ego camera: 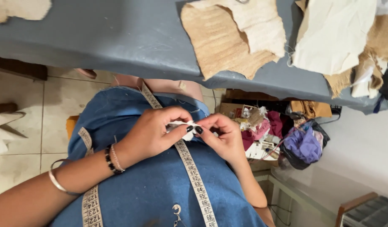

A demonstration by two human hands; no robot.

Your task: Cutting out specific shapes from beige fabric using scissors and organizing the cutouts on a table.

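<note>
My left hand [154, 132] and my right hand [222, 136] meet over my lap, both pinching a small white scrap of cloth [181, 127] between thumbs and fingertips. The nails are dark. Beaded and metal bracelets sit on my left wrist. A white measuring tape [193, 172] hangs around my neck and runs down over my blue denim dress [152, 185], passing under the hands.
A grey-covered table [118, 42] spans the top, with tan and cream fabric pieces [231, 38] hanging over its edge. To the right stand a box and a bag stuffed with coloured fabric scraps [303, 145]. Tiled floor [21, 126] lies at left.
</note>
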